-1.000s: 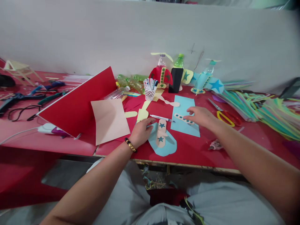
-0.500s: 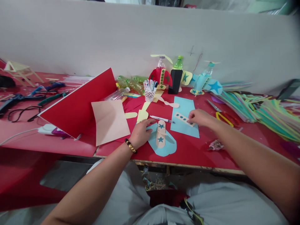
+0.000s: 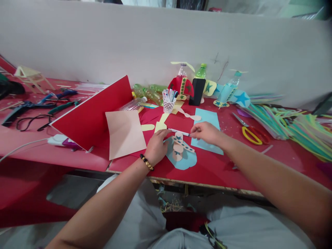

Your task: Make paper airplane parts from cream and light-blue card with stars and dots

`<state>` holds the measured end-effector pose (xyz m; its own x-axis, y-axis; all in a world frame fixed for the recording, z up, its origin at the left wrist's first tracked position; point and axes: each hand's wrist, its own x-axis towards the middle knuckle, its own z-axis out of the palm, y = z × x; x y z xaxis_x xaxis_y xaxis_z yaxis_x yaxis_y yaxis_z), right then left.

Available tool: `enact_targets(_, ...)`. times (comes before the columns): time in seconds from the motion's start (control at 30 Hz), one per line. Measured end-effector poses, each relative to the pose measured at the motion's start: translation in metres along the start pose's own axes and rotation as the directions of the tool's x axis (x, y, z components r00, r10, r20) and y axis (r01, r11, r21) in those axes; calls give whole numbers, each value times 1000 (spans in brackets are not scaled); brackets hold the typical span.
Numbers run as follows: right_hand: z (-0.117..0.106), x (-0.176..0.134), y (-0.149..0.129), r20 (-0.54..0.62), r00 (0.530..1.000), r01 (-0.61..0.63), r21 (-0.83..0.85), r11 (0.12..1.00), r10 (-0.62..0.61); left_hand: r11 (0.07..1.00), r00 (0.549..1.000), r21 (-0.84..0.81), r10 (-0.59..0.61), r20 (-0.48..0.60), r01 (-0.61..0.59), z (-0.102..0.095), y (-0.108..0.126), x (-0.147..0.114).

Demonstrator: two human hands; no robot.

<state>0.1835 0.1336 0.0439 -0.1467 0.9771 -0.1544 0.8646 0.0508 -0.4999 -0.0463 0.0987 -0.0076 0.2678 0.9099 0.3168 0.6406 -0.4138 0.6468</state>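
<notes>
My right hand [image 3: 204, 132] pinches the right end of a white marker [image 3: 182, 132] lying crosswise on the red table. My left hand [image 3: 157, 147] rests with fingers loosely extended at the left edge of a cut light-blue paper shape [image 3: 188, 160]. Its fingertips are close to the marker's left end; whether they touch it I cannot tell. On the blue shape lies a rounded beige paper piece [image 3: 177, 156] with blue stars. A beige strip [image 3: 187, 146] with dark dots lies slantwise across that piece. Behind my right hand is a light-blue sheet [image 3: 207, 116].
A beige sheet [image 3: 127, 135] leans by a red board [image 3: 93, 117] on the left. Behind stand a cup of markers [image 3: 168, 105], a red bottle plane [image 3: 181, 84] and a blue one [image 3: 229, 90]. Scissors [image 3: 251, 135] and plastic strips [image 3: 275, 121] lie right.
My right hand has moved left from the light-blue sheet to the marker. The dotted strip now lies across the starred piece. My left hand has stayed nearly in place.
</notes>
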Motion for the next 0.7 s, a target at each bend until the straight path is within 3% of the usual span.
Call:
enact_targets(0.13, -28, 48, 15, -208, 974, -130, -188, 974, 90, 998, 1000, 65, 19, -14, -18, -1, 2, -1)
enact_targets(0.23, -33, 81, 26, -213, 964, -214, -279, 936, 157, 997, 1000, 75, 14, -14, -13, -1, 2, -1)
enact_targets(0.37, -23, 104, 31, -172, 963, -254, -336, 907, 206, 998, 1000, 55, 10, 12, -11, -2, -3, 0)
enact_targets(0.53, -21, 106, 28, -190, 955, -283, -338, 898, 229, 1000, 1000, 15, -8, 22, 8, -4, -5, 0)
enact_targets(0.7, -46, 63, 17, -367, 924, -228, -309, 923, 106, 1000, 1000, 26, 4, 8, -4, -13, 2, -3)
